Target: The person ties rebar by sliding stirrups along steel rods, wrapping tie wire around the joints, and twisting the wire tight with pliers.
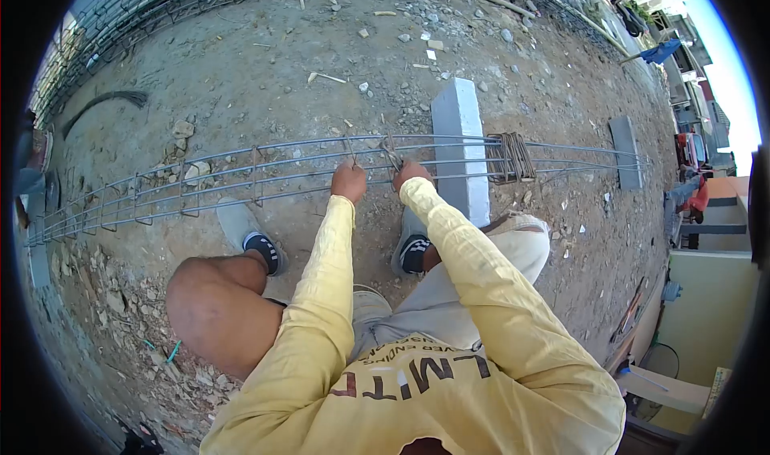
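A long cage of thin steel bars point(305, 157) runs across the view in front of my knees, with square wire ties spaced along its left part. My left hand point(349, 182) is closed at the near bars, on something I cannot make out. Just to its right, my right hand point(411, 173) is closed around the handles of a pincer-like tool point(391, 152), whose head lies over the bars. A bundle of wire ties point(512, 157) is gathered round the bars further right. The cage crosses a grey block point(461, 146) beside my right hand.
Another grey block point(626, 152) lies under the right end of the bars. Rubble point(120, 295) covers the ground at lower left. A bundle of dark wire point(112, 102) lies at upper left. A person in red point(696, 198) is at the far right.
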`<state>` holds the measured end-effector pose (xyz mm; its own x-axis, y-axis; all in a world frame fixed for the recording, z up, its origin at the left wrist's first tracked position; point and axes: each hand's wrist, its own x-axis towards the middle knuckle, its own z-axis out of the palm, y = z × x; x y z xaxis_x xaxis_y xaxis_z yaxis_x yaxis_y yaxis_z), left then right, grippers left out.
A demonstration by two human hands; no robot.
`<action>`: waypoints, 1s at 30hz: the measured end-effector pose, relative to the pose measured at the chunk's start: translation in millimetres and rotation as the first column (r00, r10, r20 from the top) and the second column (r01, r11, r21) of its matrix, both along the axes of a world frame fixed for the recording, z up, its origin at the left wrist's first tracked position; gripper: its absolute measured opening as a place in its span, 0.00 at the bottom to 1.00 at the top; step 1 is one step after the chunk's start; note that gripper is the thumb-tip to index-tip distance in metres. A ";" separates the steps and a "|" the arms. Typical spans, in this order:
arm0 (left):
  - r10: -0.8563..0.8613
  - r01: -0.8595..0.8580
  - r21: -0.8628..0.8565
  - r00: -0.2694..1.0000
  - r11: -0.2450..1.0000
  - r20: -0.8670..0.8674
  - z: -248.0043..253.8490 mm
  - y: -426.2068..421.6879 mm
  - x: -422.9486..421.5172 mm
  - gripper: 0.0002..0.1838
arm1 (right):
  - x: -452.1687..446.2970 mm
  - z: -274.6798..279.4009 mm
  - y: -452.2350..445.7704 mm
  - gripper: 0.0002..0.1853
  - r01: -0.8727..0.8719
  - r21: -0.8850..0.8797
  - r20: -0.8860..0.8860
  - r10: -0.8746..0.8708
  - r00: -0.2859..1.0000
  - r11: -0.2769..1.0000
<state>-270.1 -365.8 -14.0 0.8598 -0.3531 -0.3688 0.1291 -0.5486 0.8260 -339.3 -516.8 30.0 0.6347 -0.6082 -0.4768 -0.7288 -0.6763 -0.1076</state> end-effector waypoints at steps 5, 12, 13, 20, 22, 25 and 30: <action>-0.048 0.047 0.068 0.999 0.997 0.020 15.2 -1.9 0.9 0.15 | -20.1 26.6 -25.8 0.15 0.216 0.022 0.042 -0.216 0.975 0.976; -0.055 0.052 0.108 0.998 0.993 0.031 8.6 -4.5 4.1 0.15 | -42.0 21.5 -85.0 0.17 0.244 -0.041 0.068 -0.241 0.968 0.969; -0.051 0.051 0.113 0.999 0.992 -0.001 16.1 -4.5 3.2 0.14 | -46.9 21.5 -88.1 0.17 0.297 -0.041 0.064 -0.294 0.954 0.954; 0.004 -0.005 0.108 1.000 0.994 0.010 21.1 -8.1 -2.8 0.15 | -64.1 18.5 -103.3 0.15 0.422 0.011 0.140 -0.419 0.897 0.907; -0.049 0.031 0.177 0.994 0.984 0.099 25.7 -8.9 -5.2 0.16 | -66.4 20.9 -102.8 0.15 0.465 0.032 0.139 -0.465 0.874 0.885; -0.125 0.069 0.280 0.975 0.958 0.184 28.4 -10.5 -6.9 0.16 | -65.9 27.5 -94.5 0.16 0.493 0.083 0.205 -0.499 0.842 0.866; -0.160 0.094 0.321 0.970 0.942 0.185 43.8 -8.5 -12.5 0.17 | -67.9 22.9 -85.9 0.19 0.424 0.090 0.271 -0.431 0.860 0.901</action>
